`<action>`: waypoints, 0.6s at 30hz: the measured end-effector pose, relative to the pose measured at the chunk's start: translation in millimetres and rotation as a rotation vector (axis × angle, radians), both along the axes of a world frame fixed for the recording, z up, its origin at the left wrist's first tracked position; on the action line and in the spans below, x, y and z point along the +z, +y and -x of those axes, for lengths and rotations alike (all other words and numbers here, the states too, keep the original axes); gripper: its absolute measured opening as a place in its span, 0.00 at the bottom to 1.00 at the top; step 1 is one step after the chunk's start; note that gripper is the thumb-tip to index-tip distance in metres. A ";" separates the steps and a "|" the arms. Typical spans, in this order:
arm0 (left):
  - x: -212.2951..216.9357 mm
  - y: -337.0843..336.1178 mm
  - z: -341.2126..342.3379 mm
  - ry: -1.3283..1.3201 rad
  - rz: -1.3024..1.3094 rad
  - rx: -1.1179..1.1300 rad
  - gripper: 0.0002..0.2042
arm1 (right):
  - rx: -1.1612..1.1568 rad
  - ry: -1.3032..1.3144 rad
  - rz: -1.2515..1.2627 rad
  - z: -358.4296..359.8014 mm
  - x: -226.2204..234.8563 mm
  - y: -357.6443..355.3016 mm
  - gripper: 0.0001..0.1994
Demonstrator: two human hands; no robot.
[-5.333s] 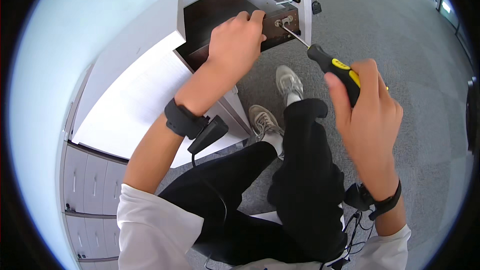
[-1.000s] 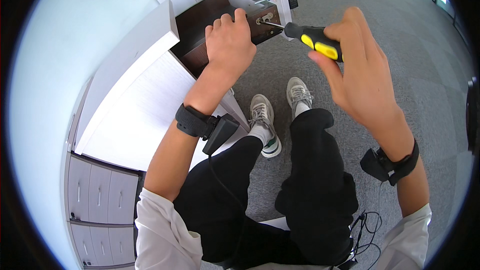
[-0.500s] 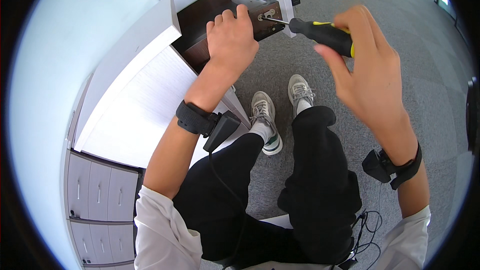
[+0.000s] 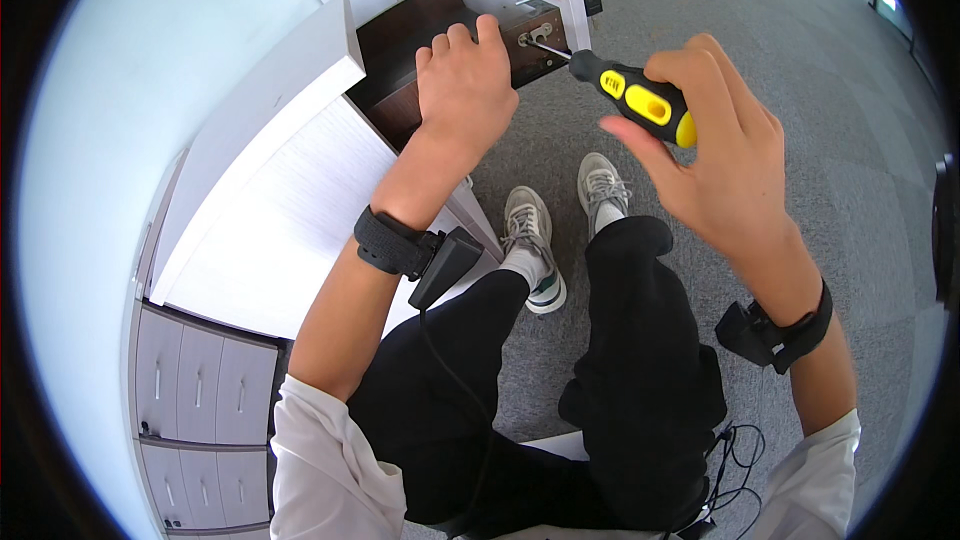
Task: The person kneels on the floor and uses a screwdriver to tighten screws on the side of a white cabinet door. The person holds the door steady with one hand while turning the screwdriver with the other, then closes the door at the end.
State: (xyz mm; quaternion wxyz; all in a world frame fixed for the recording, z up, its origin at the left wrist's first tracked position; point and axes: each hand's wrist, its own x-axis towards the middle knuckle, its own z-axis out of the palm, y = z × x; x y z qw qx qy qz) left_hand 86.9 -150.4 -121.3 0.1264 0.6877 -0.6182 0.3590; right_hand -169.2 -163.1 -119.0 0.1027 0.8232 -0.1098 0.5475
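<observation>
A seated person looks down at two bare hands working at the far end of a white desk. The left hand [image 4: 465, 90] lies palm down with fingers curled over the edge of a dark brown wooden panel [image 4: 420, 60], smooth and flat, which sits inside a white open-topped frame. The right hand [image 4: 725, 165] is closed around one screwdriver [image 4: 625, 95], its chunky handle black and yellow, its thin metal shaft pointing left to a small silvery bracket [image 4: 537, 35] on the panel's far right corner. The white desk top [image 4: 290, 210] is smooth with a faint grain, on the left. Each wrist wears one black strap with a small black box. Below, two pale sneakers rest on rough grey carpet [image 4: 800, 60]. One grey drawer cabinet [image 4: 185, 430] stands near left, its drawers shut.
</observation>
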 end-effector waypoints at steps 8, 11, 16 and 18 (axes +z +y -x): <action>1.6 3.2 2.3 -0.023 -0.048 0.029 0.19 | -0.078 -0.054 -0.261 -2.2 5.6 20.4 0.26; 1.7 4.2 2.3 -0.005 -0.043 0.015 0.19 | 0.037 0.013 -0.221 1.6 9.1 21.3 0.25; 1.2 5.6 2.5 -0.009 -0.031 0.030 0.19 | -0.033 0.031 -0.125 6.7 9.6 15.2 0.21; 0.6 4.0 4.1 -0.005 -0.045 0.053 0.19 | -0.078 -0.037 -0.214 7.2 10.3 9.7 0.17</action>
